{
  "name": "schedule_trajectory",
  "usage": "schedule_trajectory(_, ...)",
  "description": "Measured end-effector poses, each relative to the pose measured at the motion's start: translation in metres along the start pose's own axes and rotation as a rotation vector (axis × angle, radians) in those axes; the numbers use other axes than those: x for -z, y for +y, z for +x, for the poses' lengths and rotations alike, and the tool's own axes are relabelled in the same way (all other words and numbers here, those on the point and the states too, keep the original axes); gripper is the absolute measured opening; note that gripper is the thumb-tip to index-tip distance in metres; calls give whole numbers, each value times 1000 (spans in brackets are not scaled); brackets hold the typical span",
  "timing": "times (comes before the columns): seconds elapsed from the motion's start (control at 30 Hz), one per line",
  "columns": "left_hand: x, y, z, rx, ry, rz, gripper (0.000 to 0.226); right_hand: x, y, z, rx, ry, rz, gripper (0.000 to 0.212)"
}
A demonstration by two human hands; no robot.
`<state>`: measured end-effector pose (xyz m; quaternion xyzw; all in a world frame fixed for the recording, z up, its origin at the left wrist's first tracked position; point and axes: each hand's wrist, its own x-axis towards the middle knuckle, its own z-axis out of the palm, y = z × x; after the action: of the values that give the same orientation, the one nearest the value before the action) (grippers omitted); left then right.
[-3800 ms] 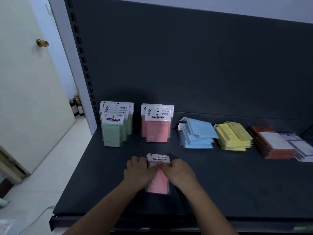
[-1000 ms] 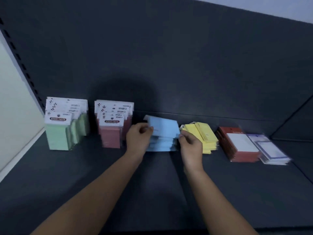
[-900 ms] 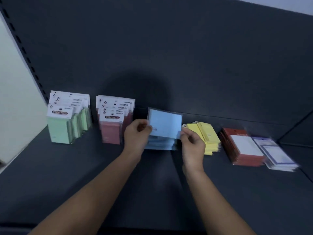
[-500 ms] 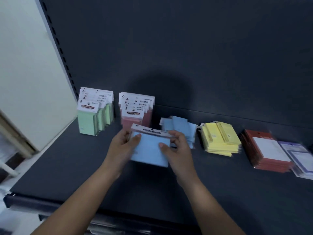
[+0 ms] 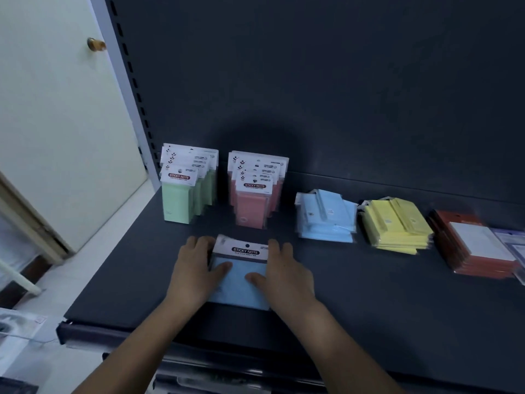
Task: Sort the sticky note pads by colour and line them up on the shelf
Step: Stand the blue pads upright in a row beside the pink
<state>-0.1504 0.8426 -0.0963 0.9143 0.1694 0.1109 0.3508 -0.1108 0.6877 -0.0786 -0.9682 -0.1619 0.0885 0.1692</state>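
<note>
A small stack of blue sticky note pads (image 5: pixel 241 282) lies flat on the dark shelf (image 5: pixel 397 308) near its front edge, white header card facing up. My left hand (image 5: pixel 196 268) grips its left side and my right hand (image 5: pixel 284 271) grips its right side, both thumbs resting on top. Behind, green pads (image 5: pixel 181 194) and pink pads (image 5: pixel 252 200) stand upright in rows. A loose pile of blue pads (image 5: pixel 326 217) lies to the right of the pink row, then a yellow pile (image 5: pixel 395 226).
Orange-red packs (image 5: pixel 477 248) and some pale packs (image 5: pixel 511 240) lie at the far right. The shelf's slotted upright (image 5: pixel 136 89) and a cream door (image 5: pixel 56 109) with a knob stand to the left. White floor shows below the shelf's left edge.
Both hands lifted blue pads off the loose blue pile, brought them forward and left, and set them flat on the shelf in front of the pink row.
</note>
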Motion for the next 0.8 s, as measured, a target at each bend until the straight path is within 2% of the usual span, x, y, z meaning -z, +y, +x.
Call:
schedule_trajectory(0.07, -1, 5, 2, -15, 34, 33, 53, 3, 2, -2, -23, -1, -4, 77)
schedule_trajectory(0.13, -5, 18, 5, -78, 66, 41, 55, 10, 12, -3, -11, 89, 103, 63)
schedule_trajectory(0.23, -17, 57, 12, -237, 14, -98, 39, 30, 34, -1, 14, 451, 384, 23)
schedule_trajectory(0.27, -23, 73, 15, -296, -9, -152, 34, 37, 44, 1, 5, 579, 468, 16)
schedule_trajectory(0.33, -37, 102, 21, -382, -35, -194, 33, 52, 62, 6, -49, 726, 574, 20)
schedule_trajectory(0.43, -58, 133, 31, -365, -82, -153, 45, 62, 84, 16, -169, 635, 664, 31)
schedule_trajectory(0.57, -82, 148, 37, -300, -183, -81, 52, 63, 97, 30, -177, 429, 774, 39)
schedule_trajectory(0.67, -87, 150, 38, -285, -144, -155, 49, 61, 99, 31, -193, 446, 909, 37)
schedule_trajectory(0.8, -80, 150, 28, -366, -50, -427, 31, 58, 94, 19, -211, 589, 1211, 12)
